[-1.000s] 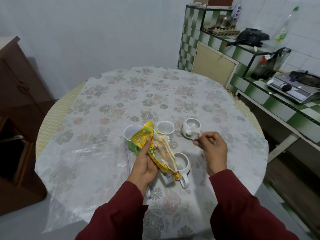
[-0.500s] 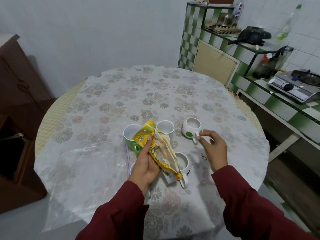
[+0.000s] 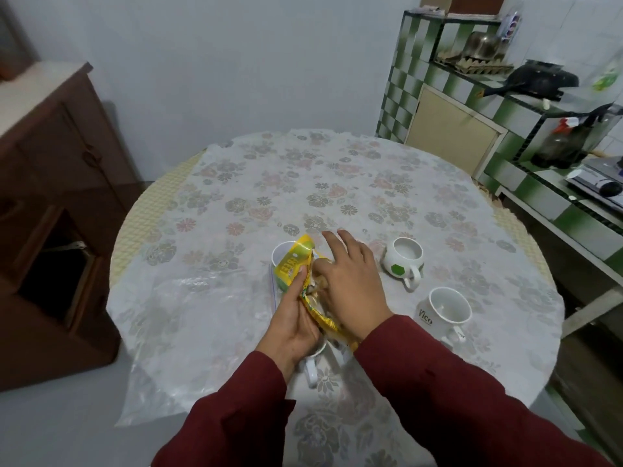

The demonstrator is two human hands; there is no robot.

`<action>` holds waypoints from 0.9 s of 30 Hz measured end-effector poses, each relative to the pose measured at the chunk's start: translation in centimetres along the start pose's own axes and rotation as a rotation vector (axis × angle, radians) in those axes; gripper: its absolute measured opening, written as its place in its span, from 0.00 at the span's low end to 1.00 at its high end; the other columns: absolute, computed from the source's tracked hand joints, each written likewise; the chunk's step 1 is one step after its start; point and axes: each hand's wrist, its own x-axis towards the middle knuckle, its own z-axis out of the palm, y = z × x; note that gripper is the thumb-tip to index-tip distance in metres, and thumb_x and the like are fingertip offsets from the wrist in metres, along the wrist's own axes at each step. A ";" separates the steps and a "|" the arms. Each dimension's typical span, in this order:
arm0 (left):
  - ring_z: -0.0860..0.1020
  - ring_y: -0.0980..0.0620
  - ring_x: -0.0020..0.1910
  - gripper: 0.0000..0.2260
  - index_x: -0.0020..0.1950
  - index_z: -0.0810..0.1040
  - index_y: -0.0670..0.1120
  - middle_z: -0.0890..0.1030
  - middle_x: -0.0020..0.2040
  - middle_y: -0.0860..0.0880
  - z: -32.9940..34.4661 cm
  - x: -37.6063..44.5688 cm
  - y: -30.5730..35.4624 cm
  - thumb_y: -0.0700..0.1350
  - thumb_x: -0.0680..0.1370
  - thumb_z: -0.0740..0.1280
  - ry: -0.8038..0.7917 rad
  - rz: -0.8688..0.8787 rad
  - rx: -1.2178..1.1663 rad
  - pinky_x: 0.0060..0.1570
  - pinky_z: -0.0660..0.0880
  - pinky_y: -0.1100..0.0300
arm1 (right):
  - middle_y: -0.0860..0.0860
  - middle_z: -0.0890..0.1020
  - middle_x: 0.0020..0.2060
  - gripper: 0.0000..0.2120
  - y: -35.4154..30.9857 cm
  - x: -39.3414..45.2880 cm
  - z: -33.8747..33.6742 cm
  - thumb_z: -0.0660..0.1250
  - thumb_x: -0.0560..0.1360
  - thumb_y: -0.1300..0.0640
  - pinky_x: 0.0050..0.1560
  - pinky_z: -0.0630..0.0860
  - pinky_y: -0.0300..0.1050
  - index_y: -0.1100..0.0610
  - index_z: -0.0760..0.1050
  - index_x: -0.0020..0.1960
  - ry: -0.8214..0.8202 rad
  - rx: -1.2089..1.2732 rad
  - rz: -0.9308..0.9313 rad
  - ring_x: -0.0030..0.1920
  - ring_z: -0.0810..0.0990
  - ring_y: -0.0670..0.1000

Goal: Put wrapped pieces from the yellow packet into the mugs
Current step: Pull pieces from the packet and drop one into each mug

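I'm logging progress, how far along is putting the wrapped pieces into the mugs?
Done: nothing I can confirm; the round mug and the lettered mug look empty. In hand: left hand holds the yellow packet while the right hand reaches inside. Left: filling the mugs.

A single head-worn wide-angle camera is looking forward and down from close above the round worktop (image 3: pixel 337 183), taking in both sleeves at the bottom edge and the green-tiled kitchen counter (image 3: pixel 553 183) at right.

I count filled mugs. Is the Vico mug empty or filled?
Empty, it seems: the Vico mug stands upright, and its visible inside is plain white.
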 end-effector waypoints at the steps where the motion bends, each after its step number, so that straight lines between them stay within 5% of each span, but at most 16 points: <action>1: 0.75 0.45 0.65 0.20 0.66 0.75 0.45 0.77 0.66 0.41 -0.1 -0.2 0.2 0.54 0.78 0.61 0.001 0.004 -0.008 0.61 0.73 0.51 | 0.57 0.80 0.60 0.07 -0.4 0.4 0.2 0.68 0.63 0.57 0.59 0.74 0.56 0.51 0.80 0.41 -0.010 -0.024 -0.003 0.63 0.75 0.61; 10: 0.77 0.43 0.62 0.25 0.69 0.73 0.44 0.78 0.63 0.42 -1.6 -0.3 2.2 0.57 0.77 0.60 0.009 -0.021 0.049 0.56 0.75 0.50 | 0.53 0.73 0.67 0.06 -1.3 1.8 0.3 0.66 0.70 0.60 0.66 0.60 0.53 0.57 0.81 0.45 -0.138 0.203 0.010 0.70 0.63 0.57; 16: 0.82 0.47 0.43 0.23 0.60 0.78 0.45 0.85 0.42 0.45 -3.4 0.1 4.4 0.61 0.76 0.61 0.022 -0.017 0.041 0.43 0.81 0.51 | 0.54 0.83 0.50 0.02 -1.5 2.6 -1.2 0.72 0.66 0.63 0.53 0.73 0.49 0.62 0.80 0.37 -0.162 0.678 0.206 0.50 0.78 0.53; 21: 0.84 0.44 0.41 0.25 0.63 0.76 0.45 0.85 0.45 0.42 -4.5 -0.4 6.1 0.61 0.76 0.60 0.051 0.005 0.055 0.41 0.82 0.49 | 0.58 0.81 0.39 0.10 -0.7 4.0 -1.0 0.67 0.69 0.73 0.31 0.79 0.36 0.61 0.73 0.35 -0.133 1.388 0.445 0.29 0.82 0.44; 24: 0.80 0.42 0.52 0.28 0.68 0.73 0.44 0.81 0.56 0.41 -4.9 -0.5 6.8 0.61 0.75 0.61 0.062 0.011 0.024 0.54 0.77 0.45 | 0.59 0.79 0.36 0.11 -0.2 5.4 0.9 0.65 0.70 0.75 0.33 0.80 0.34 0.61 0.72 0.36 -0.074 1.449 0.541 0.31 0.83 0.45; 27: 0.79 0.41 0.54 0.28 0.68 0.73 0.44 0.79 0.59 0.40 -5.1 -0.6 7.2 0.61 0.75 0.61 0.079 0.026 0.023 0.57 0.75 0.44 | 0.55 0.79 0.36 0.13 -0.2 7.0 3.7 0.66 0.68 0.74 0.42 0.80 0.42 0.58 0.73 0.33 -0.068 1.321 0.615 0.38 0.80 0.53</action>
